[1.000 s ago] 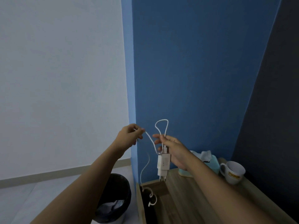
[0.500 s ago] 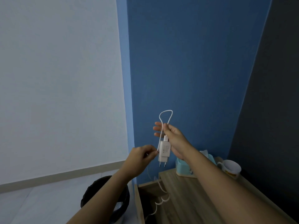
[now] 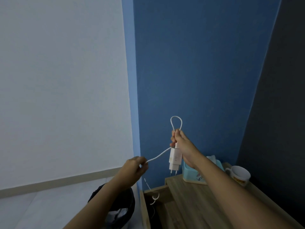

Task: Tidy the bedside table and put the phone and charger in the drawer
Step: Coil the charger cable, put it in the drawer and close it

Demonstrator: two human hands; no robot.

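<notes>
My right hand (image 3: 182,144) holds a white charger plug (image 3: 175,158) upright in the air, prongs down, together with a loop of its white cable (image 3: 176,123) that sticks up above my fingers. My left hand (image 3: 135,169), lower and to the left, pinches the same cable, which runs taut from the plug to my fingers. The loose cable end (image 3: 154,196) dangles into the open drawer (image 3: 145,205) of the wooden bedside table (image 3: 194,200). No phone is visible.
A teal tissue box (image 3: 189,172) and a white mug (image 3: 239,175) stand at the back of the table against the blue wall. A black waste bin (image 3: 125,210) sits on the floor left of the table. A dark surface borders the right.
My left hand dropped from beside the cable loop, then drew the cable out to the lower left. My right hand rose slightly with the plug. The dangling end climbed higher over the drawer.
</notes>
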